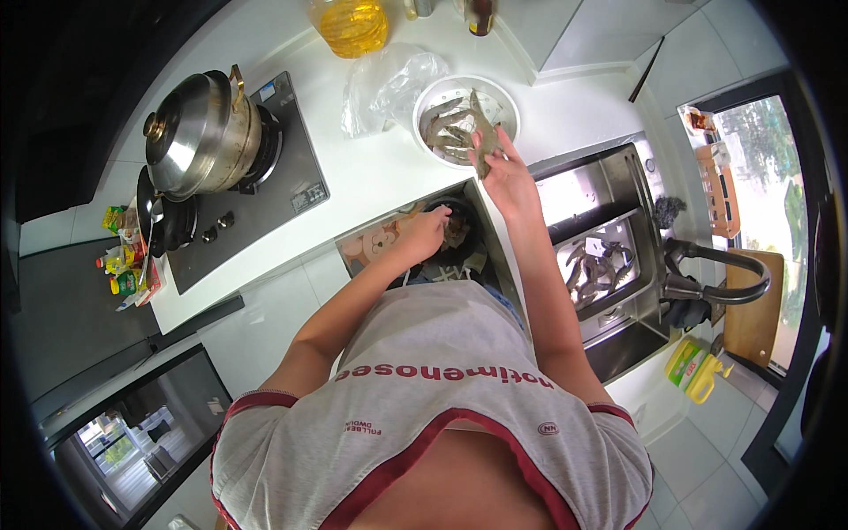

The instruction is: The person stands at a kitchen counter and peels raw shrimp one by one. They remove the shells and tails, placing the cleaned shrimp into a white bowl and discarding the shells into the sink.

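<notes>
My right hand [509,180] holds a raw grey shrimp [488,136] between thumb and fingers, over the near rim of a white perforated bowl [511,106]. Several more raw shrimp [447,126] lie inside that bowl. Lower and to the left, my left hand [424,233] is above a dark bin [474,222] below the counter edge, fingertips pinched together. Nothing can be made out between them. Brownish scraps [456,233] show inside the bin. More shrimp [595,270] are in a compartment of the steel sink at right.
A crumpled clear plastic bag [384,86] and an oil jug [354,28] stand behind the bowl. On the cooktop [291,152] at left sits a lidded steel pot [205,136]. A faucet [722,271] arches beside the sink [596,192]. A yellow bottle [695,372] stands at right.
</notes>
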